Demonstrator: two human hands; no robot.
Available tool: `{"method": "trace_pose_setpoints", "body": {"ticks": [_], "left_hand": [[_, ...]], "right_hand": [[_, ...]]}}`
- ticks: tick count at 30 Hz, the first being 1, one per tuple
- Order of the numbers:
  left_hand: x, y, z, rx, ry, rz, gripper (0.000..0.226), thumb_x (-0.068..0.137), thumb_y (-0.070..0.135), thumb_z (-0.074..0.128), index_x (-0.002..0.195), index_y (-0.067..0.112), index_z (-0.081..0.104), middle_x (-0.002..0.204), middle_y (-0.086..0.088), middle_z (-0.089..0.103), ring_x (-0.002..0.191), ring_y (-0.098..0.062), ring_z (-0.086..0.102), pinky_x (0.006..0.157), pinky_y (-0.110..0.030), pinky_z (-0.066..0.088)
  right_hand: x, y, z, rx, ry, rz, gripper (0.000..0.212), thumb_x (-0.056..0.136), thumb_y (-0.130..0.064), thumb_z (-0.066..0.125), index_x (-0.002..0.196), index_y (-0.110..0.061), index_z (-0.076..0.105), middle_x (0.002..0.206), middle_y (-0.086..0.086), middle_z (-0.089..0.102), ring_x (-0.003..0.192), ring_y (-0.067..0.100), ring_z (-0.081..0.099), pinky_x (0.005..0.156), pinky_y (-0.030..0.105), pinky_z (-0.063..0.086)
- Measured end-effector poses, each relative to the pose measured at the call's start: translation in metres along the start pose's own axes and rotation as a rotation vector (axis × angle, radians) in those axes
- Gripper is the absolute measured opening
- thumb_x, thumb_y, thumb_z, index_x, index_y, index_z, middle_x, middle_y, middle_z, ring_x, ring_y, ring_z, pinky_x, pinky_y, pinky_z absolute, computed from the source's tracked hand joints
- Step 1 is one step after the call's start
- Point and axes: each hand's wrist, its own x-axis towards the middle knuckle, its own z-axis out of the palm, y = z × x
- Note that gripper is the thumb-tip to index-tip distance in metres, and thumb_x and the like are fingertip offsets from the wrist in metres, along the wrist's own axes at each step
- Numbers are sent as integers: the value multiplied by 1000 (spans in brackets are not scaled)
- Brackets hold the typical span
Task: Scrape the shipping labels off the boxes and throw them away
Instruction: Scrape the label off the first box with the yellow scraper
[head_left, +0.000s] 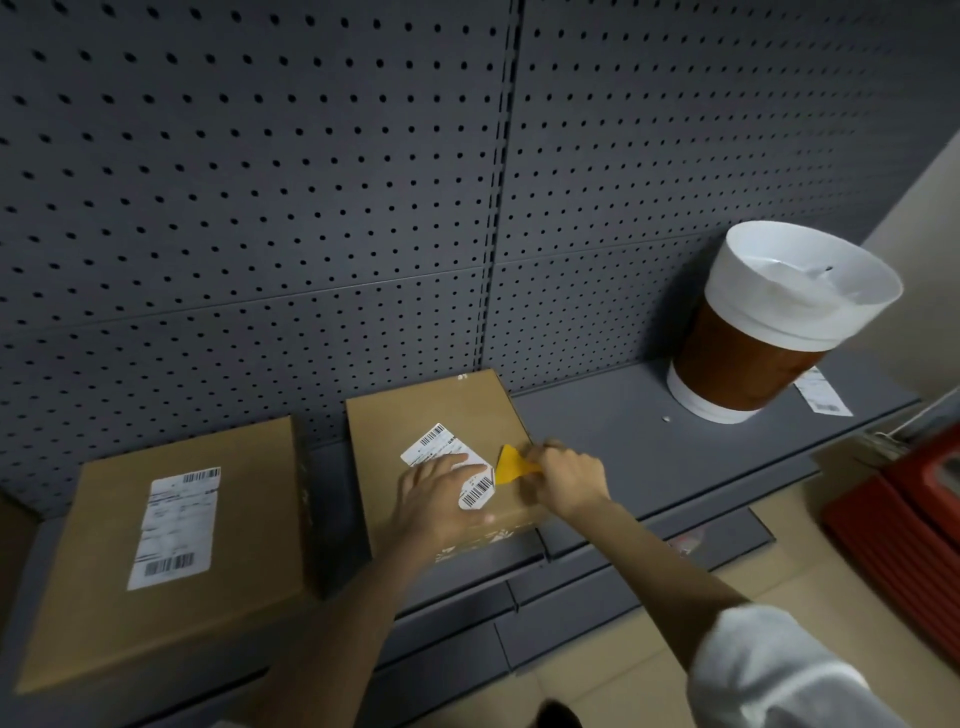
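Note:
Two brown cardboard boxes lie on a dark grey shelf (623, 415). The middle box (441, 400) carries a white shipping label (439, 447) whose right part is lifted and curled. My left hand (441, 493) rests flat on this label, its fingers spread and pressing it down. My right hand (563, 475) grips a small yellow scraper (508, 462), whose blade touches the label's right edge. The left box (104, 571) bears a flat, whole label (176, 525).
A brown bin with a white liner (779, 322) stands at the back right of the shelf, a loose label (823, 392) lying beside it. A grey pegboard wall (311, 182) rises behind the shelf. A red ribbed object (909, 530) sits on the floor at right.

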Motion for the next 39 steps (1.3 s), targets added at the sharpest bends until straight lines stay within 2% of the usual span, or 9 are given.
{"method": "trace_pose_setpoints", "body": {"ticks": [15, 23, 26, 28, 31, 33, 35, 37, 39], "left_hand": [[18, 35, 1, 38, 196, -109, 8, 78, 35, 63, 84, 30, 65, 107, 11, 61, 104, -16, 52, 87, -34, 36], [20, 42, -5, 204, 106, -112, 15, 85, 15, 54, 79, 22, 65, 110, 4, 59, 104, -20, 54, 89, -37, 45], [21, 33, -13, -2, 187, -191, 9, 87, 14, 52, 91, 16, 60, 100, -7, 67, 93, -24, 62, 77, -34, 48], [26, 23, -23, -261, 163, -293, 11, 90, 22, 53, 92, 17, 63, 102, -11, 68, 97, -31, 62, 84, -38, 48], [24, 14, -26, -498, 44, -158, 27, 67, 56, 73, 67, 29, 66, 80, 16, 71, 81, -8, 65, 84, -30, 51], [23, 6, -12, -564, 58, 39, 15, 77, 42, 69, 66, 31, 73, 68, 19, 70, 69, 0, 66, 69, -18, 53], [15, 7, -15, -522, -7, 88, 5, 73, 32, 69, 74, 34, 73, 75, 17, 71, 71, 3, 66, 58, -10, 50], [8, 2, -18, -308, -25, -29, 21, 63, 39, 70, 83, 44, 67, 89, 26, 60, 82, 11, 57, 67, -6, 47], [3, -3, -16, -256, -5, -202, 20, 73, 31, 69, 88, 43, 63, 95, 27, 52, 86, 12, 49, 74, -5, 41]], "right_hand": [[18, 44, -16, 46, -51, -46, 24, 90, -31, 53, 112, -24, 60, 119, 4, 61, 105, 31, 62, 82, 39, 50], [28, 48, -15, 52, -102, -120, 24, 91, -31, 54, 112, -22, 63, 119, 4, 60, 105, 30, 62, 83, 37, 49], [31, 51, -16, 70, -111, -142, 22, 91, -30, 55, 110, -23, 64, 119, 4, 62, 105, 29, 62, 84, 36, 49], [33, 53, -18, 71, -118, -159, 21, 90, -29, 56, 109, -25, 64, 119, 3, 63, 106, 27, 62, 84, 35, 49], [38, 53, -21, 66, -127, -192, 21, 89, -28, 57, 108, -26, 66, 116, 3, 65, 105, 27, 63, 80, 35, 48], [41, 54, -23, 69, -132, -212, 20, 89, -28, 57, 106, -26, 66, 113, 3, 66, 103, 27, 63, 78, 34, 47], [45, 55, -26, 70, -137, -236, 20, 88, -27, 57, 105, -26, 67, 111, 3, 67, 101, 26, 63, 75, 32, 45], [49, 55, -28, 63, -146, -265, 20, 88, -27, 57, 105, -25, 67, 109, 3, 68, 101, 26, 63, 76, 32, 45], [54, 54, -30, 58, -150, -290, 21, 88, -27, 57, 105, -24, 68, 109, 3, 68, 101, 26, 63, 78, 33, 47]]}}
